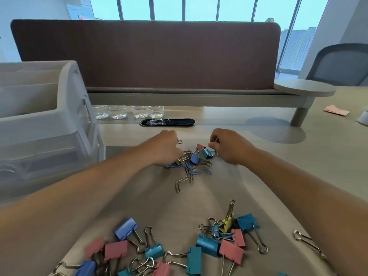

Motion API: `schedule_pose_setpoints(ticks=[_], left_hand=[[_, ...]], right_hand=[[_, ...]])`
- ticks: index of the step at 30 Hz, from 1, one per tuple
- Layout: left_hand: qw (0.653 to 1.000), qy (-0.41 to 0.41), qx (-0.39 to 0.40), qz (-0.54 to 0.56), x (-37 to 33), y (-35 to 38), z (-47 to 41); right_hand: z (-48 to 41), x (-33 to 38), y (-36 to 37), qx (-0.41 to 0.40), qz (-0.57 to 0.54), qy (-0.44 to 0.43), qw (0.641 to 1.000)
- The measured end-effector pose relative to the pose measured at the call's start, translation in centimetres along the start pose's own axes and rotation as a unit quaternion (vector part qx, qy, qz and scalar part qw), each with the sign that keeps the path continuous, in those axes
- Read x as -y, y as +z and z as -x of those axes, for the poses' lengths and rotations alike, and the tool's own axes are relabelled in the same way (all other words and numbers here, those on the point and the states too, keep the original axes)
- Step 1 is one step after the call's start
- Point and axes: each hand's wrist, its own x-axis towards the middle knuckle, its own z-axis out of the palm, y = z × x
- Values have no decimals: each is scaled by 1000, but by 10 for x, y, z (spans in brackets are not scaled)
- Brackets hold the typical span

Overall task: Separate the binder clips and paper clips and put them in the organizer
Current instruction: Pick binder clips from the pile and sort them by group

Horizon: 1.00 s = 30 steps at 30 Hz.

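Observation:
A mixed heap (192, 162) of small binder clips and paper clips lies mid-table. My left hand (166, 149) is curled at its left side, with a wire clip handle sticking out of the fingers. My right hand (229, 146) pinches metal clips at the heap's right side, next to a teal binder clip (206, 153) and a pink one (200, 146). Loose paper clips (184, 179) trail toward me. Several larger binder clips (207, 244) in pink, teal, blue and yellow lie at the near edge. The translucent organizer (45, 120) stands at the left.
Water bottles (129, 112) stand behind a black cable slot (167, 122). A brown divider panel (145, 54) closes off the back. A round side shelf (304, 87), a grey chair (342, 64) and pink paper (336, 110) are at the right.

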Motion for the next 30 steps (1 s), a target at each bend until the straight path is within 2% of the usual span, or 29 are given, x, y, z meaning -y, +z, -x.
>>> schedule_pose_setpoints(ticks=[5, 10, 21, 25, 30], left_hand=[[999, 19, 17, -45, 4, 5, 5], [998, 31, -5, -53, 4, 13, 5], [998, 59, -28, -25, 7, 21, 9], [998, 55, -34, -13, 8, 21, 9], [998, 43, -55, 3, 7, 13, 15]], right_hand=[[9, 8, -4, 37, 39, -36, 998], [15, 21, -2, 40, 68, -79, 994], [20, 24, -5, 84, 52, -50, 994], [22, 21, -4, 68, 60, -55, 994], [30, 18, -9, 19, 7, -44, 999]])
